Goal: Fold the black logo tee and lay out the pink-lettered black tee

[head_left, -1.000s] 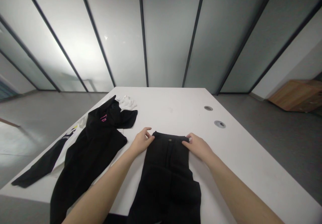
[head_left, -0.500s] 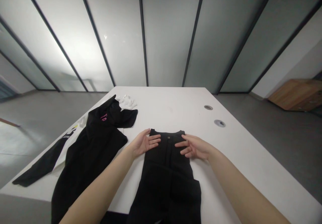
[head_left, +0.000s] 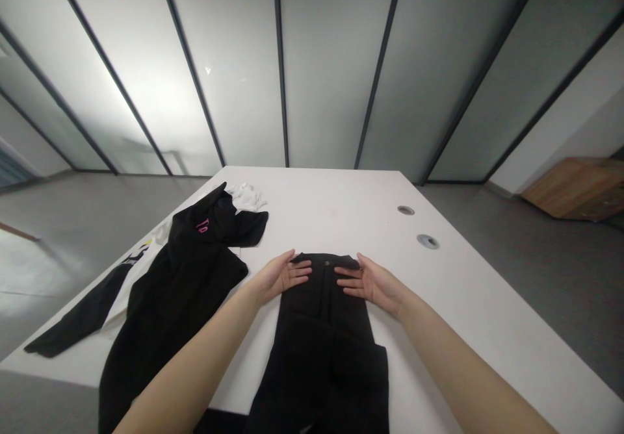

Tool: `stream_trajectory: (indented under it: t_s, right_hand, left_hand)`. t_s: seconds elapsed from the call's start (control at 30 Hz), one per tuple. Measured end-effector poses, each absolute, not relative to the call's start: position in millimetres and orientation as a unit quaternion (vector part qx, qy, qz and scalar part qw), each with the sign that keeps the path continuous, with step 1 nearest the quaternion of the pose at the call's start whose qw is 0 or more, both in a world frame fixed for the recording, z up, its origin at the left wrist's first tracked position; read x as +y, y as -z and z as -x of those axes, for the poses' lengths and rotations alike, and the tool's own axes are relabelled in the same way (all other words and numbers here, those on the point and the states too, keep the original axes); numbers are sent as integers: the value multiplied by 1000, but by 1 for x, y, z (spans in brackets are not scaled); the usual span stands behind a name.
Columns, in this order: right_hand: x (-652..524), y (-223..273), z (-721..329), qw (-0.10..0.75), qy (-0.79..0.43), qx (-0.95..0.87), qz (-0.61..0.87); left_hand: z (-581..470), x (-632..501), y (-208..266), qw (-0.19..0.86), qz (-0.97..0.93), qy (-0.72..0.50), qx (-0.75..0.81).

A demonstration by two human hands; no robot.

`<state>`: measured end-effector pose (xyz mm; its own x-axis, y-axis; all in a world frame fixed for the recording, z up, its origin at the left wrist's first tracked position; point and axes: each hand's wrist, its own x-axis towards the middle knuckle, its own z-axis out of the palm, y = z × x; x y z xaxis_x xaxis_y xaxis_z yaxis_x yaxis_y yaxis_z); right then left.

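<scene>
Behind everything I face a wall of frosted glass panels (head_left: 326,63), smooth and milky, split by thin dark frames. Below it stretches the white surface (head_left: 463,330), flat, matte and narrowing toward its far end. A long black top (head_left: 185,284) sprawls along its left side, the cloth soft and dull, one edge drooping past the near corner.

The black garment (head_left: 331,369) I'm handling lies on the near middle of the surface, running lengthwise toward me and out of view at the bottom. It looks plain, dark and fairly thick, a long folded shape with a straight far edge. A fold crosses it, and below that the cloth widens, jutting into a blunt corner on the right. A narrow raised strip (head_left: 325,297) runs down from the middle of the far edge.

Partly under the black top is a white-and-black garment (head_left: 88,317), its dark sleeve tapering outward. My left hand (head_left: 281,278) and right hand (head_left: 371,281) rest at the far corners; each grip is spread, fingers straight over the cloth, thumb away from them.

Smaller still: a crumpled white cloth (head_left: 247,196), two round inset fittings (head_left: 429,242), pink lettering (head_left: 201,226) and a tiny tab (head_left: 327,263) atop the strip.
</scene>
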<state>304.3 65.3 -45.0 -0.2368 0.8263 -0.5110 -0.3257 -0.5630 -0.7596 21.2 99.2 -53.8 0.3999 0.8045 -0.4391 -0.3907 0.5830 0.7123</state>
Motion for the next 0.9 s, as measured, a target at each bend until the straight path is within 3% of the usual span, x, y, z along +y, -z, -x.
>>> stream_trajectory:
  t_s: [0.2, 0.3, 0.4, 0.5, 0.63, 0.77, 0.83, 0.9]
  right_hand:
    - [67, 54, -304, 489, -513, -475, 522]
    - [61, 51, -307, 500, -363, -603, 504]
    - [53, 46, -307, 504, -305, -635, 499]
    - [52, 44, -306, 514, -341, -613, 494]
    - [58, 42, -306, 517, -501, -492, 489]
    - [58, 39, -308, 389, -657, -385, 519]
    - [56, 39, -308, 367, -674, -382, 514]
    - [55, 41, -307, 398, -654, -391, 512]
  left_hand:
    - [-23, 98, 58, 652, -424, -501, 379]
    - [-20, 98, 56, 573, -505, -538, 356]
    - [-13, 96, 53, 502, -558, -548, 370]
    - [-11, 95, 51, 491, -556, -550, 383]
    - [-16, 95, 48, 568, -481, -545, 386]
    - [-20, 93, 45, 645, -380, -495, 442]
    - [-19, 91, 44, 664, -350, -469, 466]
    - [-18, 90, 44, 676, -330, -457, 474]
